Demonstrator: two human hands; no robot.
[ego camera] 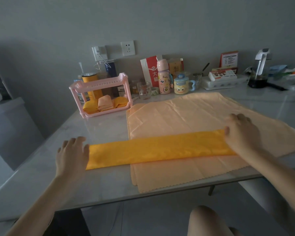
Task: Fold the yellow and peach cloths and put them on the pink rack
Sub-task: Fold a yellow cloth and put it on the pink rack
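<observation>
My left hand (71,154) lay flat, grip open, touching the left end of the yellow cloth (152,149) on the tabletop (107,130) — my right hand (242,133) covered its right end; that grip I couldn't tell.

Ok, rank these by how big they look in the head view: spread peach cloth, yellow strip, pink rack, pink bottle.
1. Peach cloth
2. Yellow strip, though it lies nearer the camera than the rack, so this rank is unsure
3. Pink rack
4. Pink bottle
</observation>
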